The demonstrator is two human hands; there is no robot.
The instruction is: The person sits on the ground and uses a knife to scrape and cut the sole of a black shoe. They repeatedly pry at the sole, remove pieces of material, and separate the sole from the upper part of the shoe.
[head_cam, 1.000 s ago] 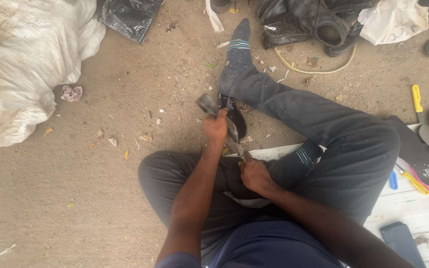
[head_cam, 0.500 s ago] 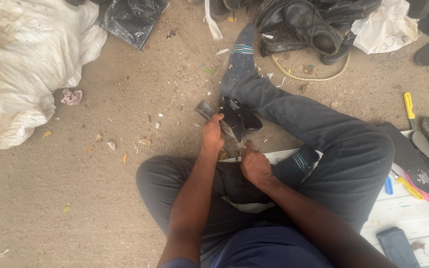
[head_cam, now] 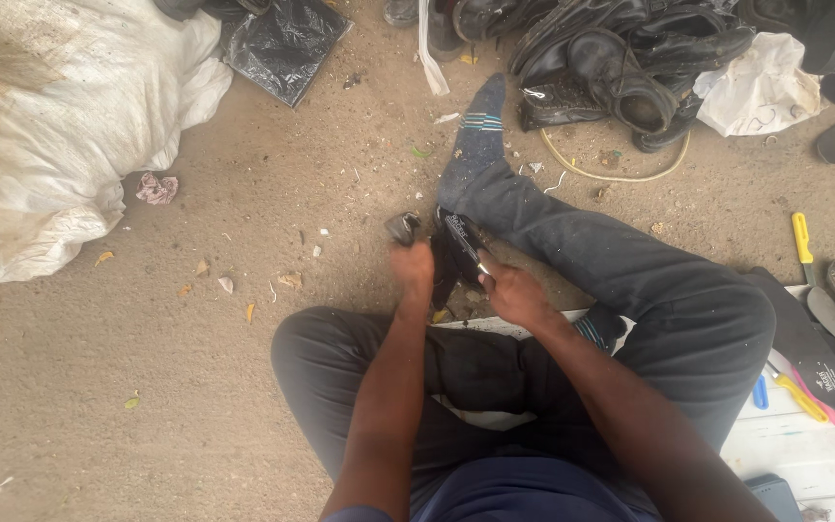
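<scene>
I sit on a dirt floor with one leg stretched out and the other folded. My left hand (head_cam: pixel 411 271) is closed on a small dark tool (head_cam: pixel 403 227) whose end sticks up past the fist; its outline is blurred. My right hand (head_cam: pixel 514 295) grips a black shoe piece (head_cam: pixel 454 246), seemingly a sole or insole, held upright between the two hands above my knees. The hands are close together, almost touching the same piece.
A big white sack (head_cam: pixel 60 126) lies at the left, a black plastic bag (head_cam: pixel 282 43) behind it. A pile of black shoes (head_cam: pixel 620 58) and a white cloth (head_cam: pixel 761 87) sit at the top right. Insoles, pens and a yellow-handled tool (head_cam: pixel 802 242) lie on a white board (head_cam: pixel 804 454).
The view has tilted down a little, so the floor objects sit lower in the frame. My right hand has come up from my lap to the black shoe piece, beside my left hand.
</scene>
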